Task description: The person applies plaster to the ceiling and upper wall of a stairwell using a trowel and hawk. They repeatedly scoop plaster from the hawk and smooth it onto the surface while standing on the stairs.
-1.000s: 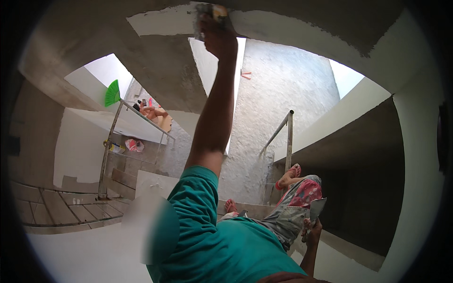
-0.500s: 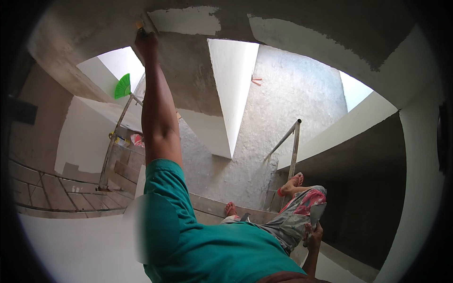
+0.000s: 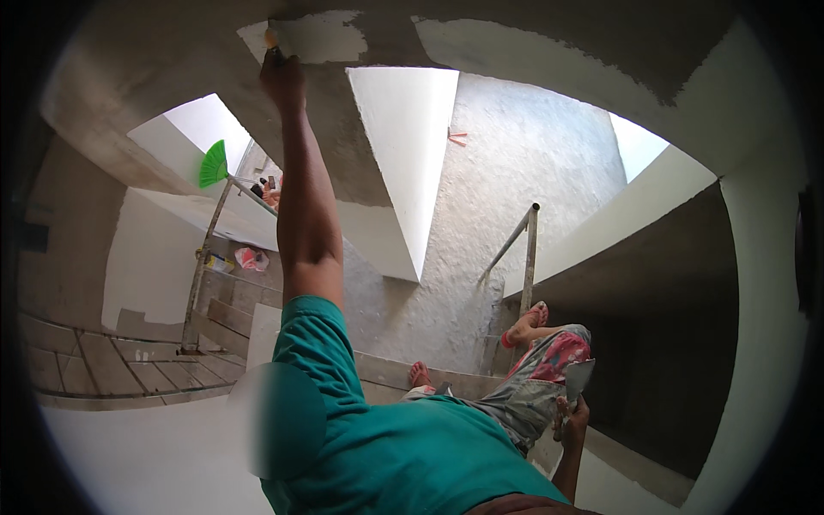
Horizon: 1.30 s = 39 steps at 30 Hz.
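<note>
My left arm reaches far up at the upper left. My left hand (image 3: pixel 283 79) is closed round the handle of a putty knife (image 3: pixel 271 39), whose blade is seen nearly edge-on against a pale patch (image 3: pixel 322 37) on the grey plastered surface. Low at the right, my right hand (image 3: pixel 575 418) is closed on a second putty knife (image 3: pixel 579 378). Its flat grey blade points up beside my stained trousers (image 3: pixel 532 390). Whether that blade carries any filler I cannot tell.
I stand in sandals on planks (image 3: pixel 378 371) between metal rails (image 3: pixel 533 249) (image 3: pixel 206 266). A green broom head (image 3: pixel 213 164) rises by the left rail. Below lie a tin (image 3: pixel 220 262) and a pink-and-white bag (image 3: pixel 251 259). A white-sided wedge (image 3: pixel 416 154) juts down in the middle.
My left hand has moved right with its putty knife, from the pale patch's left edge onto the patch. The whole view has shifted slightly. My right hand keeps its hold beside my leg.
</note>
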Motion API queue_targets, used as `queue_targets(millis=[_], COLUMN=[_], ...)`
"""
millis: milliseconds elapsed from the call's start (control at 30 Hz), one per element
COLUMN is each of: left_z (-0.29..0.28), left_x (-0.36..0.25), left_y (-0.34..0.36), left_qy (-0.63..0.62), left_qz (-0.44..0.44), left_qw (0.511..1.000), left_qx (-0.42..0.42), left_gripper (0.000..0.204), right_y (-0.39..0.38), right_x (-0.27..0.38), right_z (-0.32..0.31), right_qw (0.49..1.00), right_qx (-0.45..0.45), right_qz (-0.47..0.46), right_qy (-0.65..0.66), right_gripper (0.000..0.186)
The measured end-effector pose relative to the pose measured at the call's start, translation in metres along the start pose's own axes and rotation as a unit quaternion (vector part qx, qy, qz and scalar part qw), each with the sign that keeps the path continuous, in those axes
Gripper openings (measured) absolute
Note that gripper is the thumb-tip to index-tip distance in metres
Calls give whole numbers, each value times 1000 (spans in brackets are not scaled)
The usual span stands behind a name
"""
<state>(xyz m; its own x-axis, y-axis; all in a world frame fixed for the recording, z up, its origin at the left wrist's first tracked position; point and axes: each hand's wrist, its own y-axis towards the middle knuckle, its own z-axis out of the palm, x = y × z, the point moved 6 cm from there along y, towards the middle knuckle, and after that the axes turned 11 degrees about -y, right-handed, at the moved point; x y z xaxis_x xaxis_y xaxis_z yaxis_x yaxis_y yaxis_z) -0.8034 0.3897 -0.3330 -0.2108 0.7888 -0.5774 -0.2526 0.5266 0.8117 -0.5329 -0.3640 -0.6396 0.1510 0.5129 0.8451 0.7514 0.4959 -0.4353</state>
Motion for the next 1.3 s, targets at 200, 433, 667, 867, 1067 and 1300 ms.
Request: queue_targets(millis=[200, 433, 667, 867, 1067, 1300], left_z=[74, 196, 157, 49, -43, -3], left_x=[-52, -146, -207, -44, 46, 40], left_y=[-63, -159, -187, -62, 41, 37], left_qy=[94, 225, -59, -37, 63, 88], left_qz=[18, 49, -1, 14, 6, 57], left_qw=[992, 972, 998, 999, 994, 992], left_qx=[-86, -46, 26, -18, -92, -72], left_gripper=[34, 62, 52, 13, 18, 33], right_y=[4, 0, -4, -2, 1, -1], right_x=[-7, -12, 0, 14, 19, 16], right_z=[-12, -19, -20, -16, -4, -9], right_qw=[999, 999, 998, 1000, 1000, 1000], right_qx=[-7, -29, -45, -22, 3, -10], right_qz=[9, 23, 34, 10, 0, 1], right_qy=[32, 36, 33, 15, -4, 13], right_gripper=[28, 26, 26, 24, 22, 26])
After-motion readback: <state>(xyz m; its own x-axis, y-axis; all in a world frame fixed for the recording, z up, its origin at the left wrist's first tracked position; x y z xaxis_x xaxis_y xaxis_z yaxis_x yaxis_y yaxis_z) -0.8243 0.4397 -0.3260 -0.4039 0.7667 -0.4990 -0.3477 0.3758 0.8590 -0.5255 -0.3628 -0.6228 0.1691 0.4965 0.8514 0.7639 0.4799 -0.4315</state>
